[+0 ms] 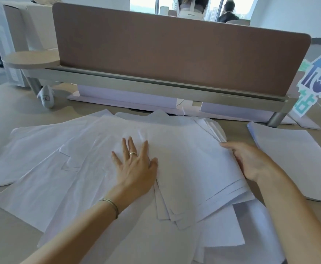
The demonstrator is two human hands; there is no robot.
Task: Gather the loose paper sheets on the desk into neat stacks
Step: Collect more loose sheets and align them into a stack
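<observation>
So far only part of the work looks done: one squared stack (296,161) lies on the table (7,115) at about three o'clock, while most loose paper sheets (47,164) sprawl overlapped from nine o'clock to the centre and down toward five o'clock. The right hand (251,161) is clamped on the right edge of a fanned bundle (194,172), whose long axis runs roughly from six toward twelve o'clock, tilted slightly left. The left hand (134,164) presses flat with its grip spread apart, holding nothing.
</observation>
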